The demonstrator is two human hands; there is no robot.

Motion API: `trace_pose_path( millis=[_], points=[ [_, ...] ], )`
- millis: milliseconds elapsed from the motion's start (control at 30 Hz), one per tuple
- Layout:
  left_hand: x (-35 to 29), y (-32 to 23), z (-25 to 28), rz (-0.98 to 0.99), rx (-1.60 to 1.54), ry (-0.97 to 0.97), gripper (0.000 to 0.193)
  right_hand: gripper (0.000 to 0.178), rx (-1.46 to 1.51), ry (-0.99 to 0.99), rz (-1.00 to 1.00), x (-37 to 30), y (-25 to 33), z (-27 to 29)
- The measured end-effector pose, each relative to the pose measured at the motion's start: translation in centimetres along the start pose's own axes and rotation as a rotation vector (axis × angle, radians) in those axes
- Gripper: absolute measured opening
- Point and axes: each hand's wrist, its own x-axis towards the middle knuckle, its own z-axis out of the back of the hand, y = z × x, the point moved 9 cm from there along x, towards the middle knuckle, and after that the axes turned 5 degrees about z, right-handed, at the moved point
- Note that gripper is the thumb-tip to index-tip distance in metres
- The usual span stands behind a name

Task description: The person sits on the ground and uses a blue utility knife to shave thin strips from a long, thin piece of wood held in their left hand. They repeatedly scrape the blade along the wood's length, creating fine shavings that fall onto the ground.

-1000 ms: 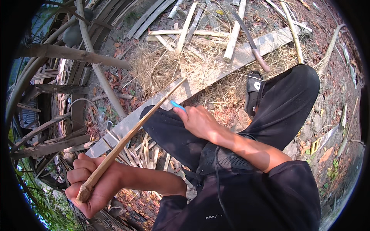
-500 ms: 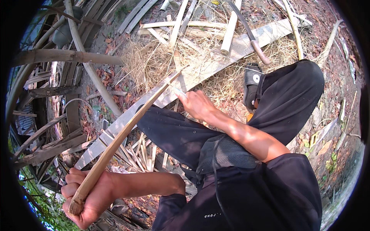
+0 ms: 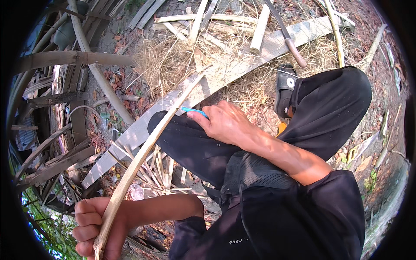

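Observation:
A long pale bamboo strip (image 3: 138,162) runs slantwise from my left hand (image 3: 90,223) up to the grey plank, its narrow tip over the board. My left fingers are closed around its thick lower end. My right hand (image 3: 227,123), above my left thigh, is closed on a small blue knife (image 3: 190,111). The knife's front end meets the strip at its upper part; its blade hardly shows. Beneath the strip's far end lies the grey plank (image 3: 130,138), which passes beside my left knee.
Curly shavings (image 3: 162,65) cover the ground ahead. A long curved blade with a wooden handle (image 3: 295,53) rests on the plank's far part, near a thick bamboo piece (image 3: 260,32). Split sticks (image 3: 159,173) lie beyond my left forearm. Poles and timber (image 3: 76,60) stand at the left.
My right hand has shifted slightly down the strip, and the knife's blue body now shows. The strip has turned about its length, showing a paler side. My left hand has moved slightly.

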Motion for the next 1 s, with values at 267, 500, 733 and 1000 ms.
trace_pose_path(
  millis=[267, 500, 733, 1000],
  points=[
    [1.7, 2.1, -1.6, 0.212, -0.357, 0.317, 0.036, 0.058, -0.219, -0.173, 0.142, 0.7, 1.0, -0.2],
    [0.3, 1.4, -6.6, 0.278, -0.598, 0.583, 0.028, 0.053, -0.234, 0.015, -0.049, 1.0, -2.1, -0.5],
    [-1.1, -0.3, -10.6, 0.247, -0.533, 0.538, 0.029, 0.060, -0.437, 0.186, -0.457, -0.2, -22.7, -1.9],
    [1.0, 1.3, -6.2, 0.232, -0.511, 0.382, 0.029, 0.046, -0.012, 0.139, -0.425, 0.3, -10.5, 2.2]
  ],
)
